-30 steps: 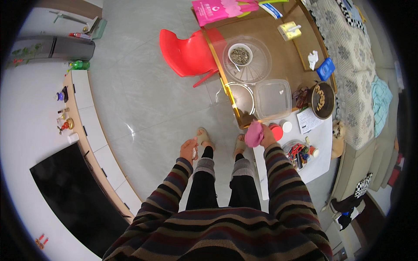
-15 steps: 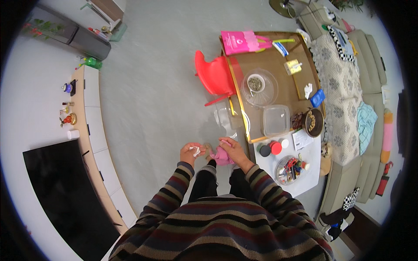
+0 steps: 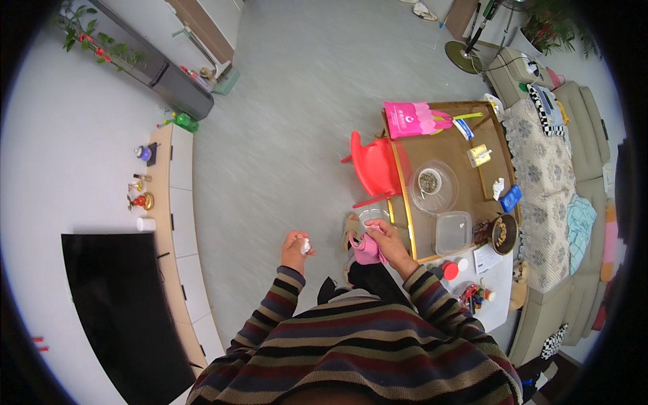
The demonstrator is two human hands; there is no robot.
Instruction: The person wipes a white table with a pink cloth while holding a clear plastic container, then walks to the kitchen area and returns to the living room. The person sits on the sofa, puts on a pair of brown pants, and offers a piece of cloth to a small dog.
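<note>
My left hand (image 3: pixel 294 251) is closed around a crumpled white tissue (image 3: pixel 306 246), held out over the floor. In my right hand (image 3: pixel 393 244) a pink cloth (image 3: pixel 367 250) is gripped and hangs down in folds. Below the cloth one of my feet shows in a tan slipper (image 3: pixel 350 229). The right hand is close to the near left corner of the glass-topped table (image 3: pixel 424 145), apart from it.
A red chair (image 3: pixel 375 167) stands against the table's left side. On the table are a clear plastic container (image 3: pixel 453 233), a white bowl (image 3: pixel 430 181) and a pink bag (image 3: pixel 408 120). A white side table (image 3: pixel 498 300) adjoins it. A low cabinet (image 3: pixel 181 223) lines the left wall.
The view has shifted, with the table and chair now lower and farther right. My hands have moved apart; both still hold the tissue and the pink cloth respectively.
</note>
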